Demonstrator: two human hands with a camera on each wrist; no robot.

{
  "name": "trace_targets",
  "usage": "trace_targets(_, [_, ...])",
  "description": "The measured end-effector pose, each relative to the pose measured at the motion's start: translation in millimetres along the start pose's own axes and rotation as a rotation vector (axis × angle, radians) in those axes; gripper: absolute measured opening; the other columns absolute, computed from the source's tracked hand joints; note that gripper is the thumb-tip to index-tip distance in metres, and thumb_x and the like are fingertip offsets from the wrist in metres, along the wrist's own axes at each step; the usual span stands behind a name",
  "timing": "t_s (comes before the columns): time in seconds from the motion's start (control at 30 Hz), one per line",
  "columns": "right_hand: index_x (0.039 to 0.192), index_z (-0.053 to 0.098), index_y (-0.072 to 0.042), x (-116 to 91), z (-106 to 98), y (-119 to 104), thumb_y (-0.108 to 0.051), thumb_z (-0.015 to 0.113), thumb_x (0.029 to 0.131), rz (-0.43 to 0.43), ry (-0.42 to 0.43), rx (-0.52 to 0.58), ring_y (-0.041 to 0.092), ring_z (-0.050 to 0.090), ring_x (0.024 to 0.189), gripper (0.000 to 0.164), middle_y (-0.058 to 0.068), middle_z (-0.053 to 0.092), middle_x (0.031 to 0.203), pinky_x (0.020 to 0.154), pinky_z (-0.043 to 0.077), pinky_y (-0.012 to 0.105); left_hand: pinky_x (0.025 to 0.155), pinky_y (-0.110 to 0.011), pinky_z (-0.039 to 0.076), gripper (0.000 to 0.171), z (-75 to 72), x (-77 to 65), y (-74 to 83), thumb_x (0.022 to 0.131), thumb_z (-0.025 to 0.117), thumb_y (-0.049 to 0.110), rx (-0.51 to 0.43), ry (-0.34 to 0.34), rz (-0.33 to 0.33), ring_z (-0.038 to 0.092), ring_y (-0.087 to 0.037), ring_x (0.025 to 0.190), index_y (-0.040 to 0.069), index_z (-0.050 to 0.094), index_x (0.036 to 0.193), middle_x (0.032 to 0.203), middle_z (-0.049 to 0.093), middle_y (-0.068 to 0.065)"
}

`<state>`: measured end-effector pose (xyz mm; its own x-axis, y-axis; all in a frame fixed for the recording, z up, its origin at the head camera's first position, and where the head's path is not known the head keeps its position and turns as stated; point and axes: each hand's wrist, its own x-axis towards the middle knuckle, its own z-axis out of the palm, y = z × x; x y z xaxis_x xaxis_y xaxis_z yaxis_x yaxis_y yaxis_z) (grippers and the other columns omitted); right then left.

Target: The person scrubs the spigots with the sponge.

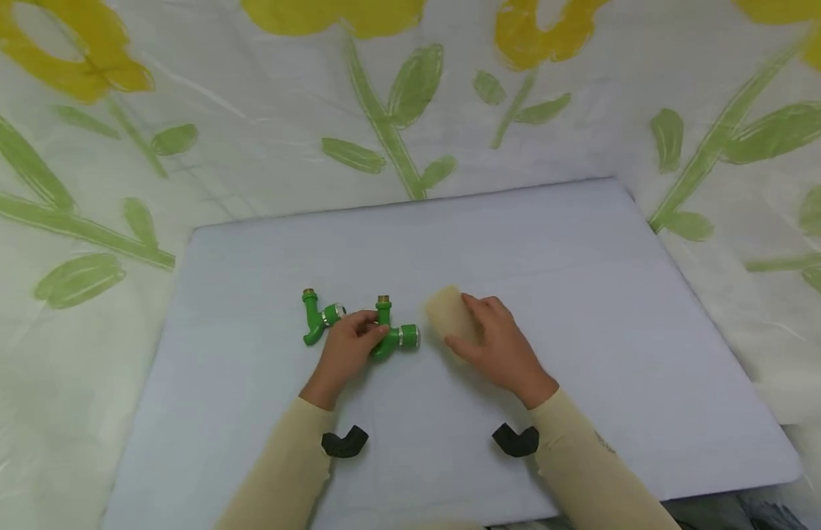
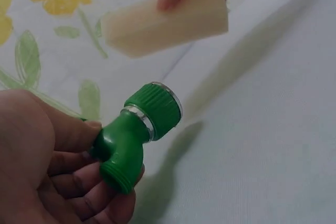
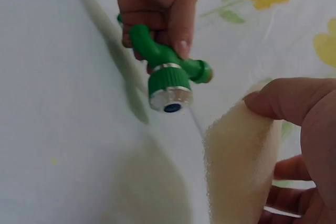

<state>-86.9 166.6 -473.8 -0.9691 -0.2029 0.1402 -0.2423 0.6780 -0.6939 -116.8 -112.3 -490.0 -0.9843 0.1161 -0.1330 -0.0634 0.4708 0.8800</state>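
Observation:
My left hand (image 1: pixel 348 352) pinches a green tap (image 1: pixel 385 340) between thumb and fingers, its ribbed knob with a silver band pointing right. In the left wrist view the tap's spout (image 2: pixel 118 174) faces the camera, above the table. My right hand (image 1: pixel 499 346) grips a pale yellow sponge block (image 1: pixel 450 313) by its right side, thumb on one face and fingers on the other. A small gap separates sponge and tap. The right wrist view shows a silver cap with a dark blue centre on the tap's knob (image 3: pixel 169 85). A second green tap (image 1: pixel 314 316) lies just left of my left hand.
A white-covered table (image 1: pixel 582 294) lies beneath both hands. Behind it hangs a pale sheet (image 1: pixel 264 147) with yellow flowers and green leaves. Dark curved pieces (image 1: pixel 344 442) sit by both wrists, over the cream sleeves (image 1: pixel 284 456).

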Motion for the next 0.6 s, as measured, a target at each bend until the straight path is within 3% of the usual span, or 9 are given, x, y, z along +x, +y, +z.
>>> trace_targets(0.1, [0.143, 0.042, -0.008, 2, -6, 4, -0.058, 0.064, 0.084, 0.039, 0.028, -0.039, 0.016, 0.045, 0.097, 0.080, 0.001, 0.048, 0.112, 0.078, 0.044, 0.034, 0.072, -0.034, 0.051, 0.035, 5.5, 6.8, -0.8, 0.091, 0.067, 0.034, 0.030, -0.012, -0.019, 0.059, -0.017, 0.088, 0.010, 0.064, 0.117, 0.094, 0.065, -0.002])
trace_targets(0.4, [0.138, 0.045, 0.001, 14, -14, 10, -0.047, 0.069, 0.084, 0.094, 0.111, -0.195, 0.034, 0.047, 0.103, 0.076, 0.019, 0.048, 0.116, 0.081, 0.046, 0.046, 0.071, -0.033, 0.052, 0.037, 8.6, 17.9, 4.3, 0.090, 0.066, 0.036, 0.018, 0.013, -0.176, 0.061, -0.017, 0.090, 0.009, 0.065, 0.116, 0.098, 0.066, -0.003])
trace_targets(0.6, [0.135, 0.046, 0.002, 19, -19, 17, -0.046, 0.068, 0.084, 0.135, 0.108, -0.233, 0.037, 0.046, 0.101, 0.074, 0.021, 0.048, 0.114, 0.082, 0.045, 0.048, 0.055, -0.034, 0.054, 0.033, 9.9, 18.0, 4.1, 0.091, 0.066, 0.036, 0.008, 0.038, -0.219, 0.062, -0.021, 0.074, 0.010, 0.065, 0.112, 0.095, 0.065, -0.004])
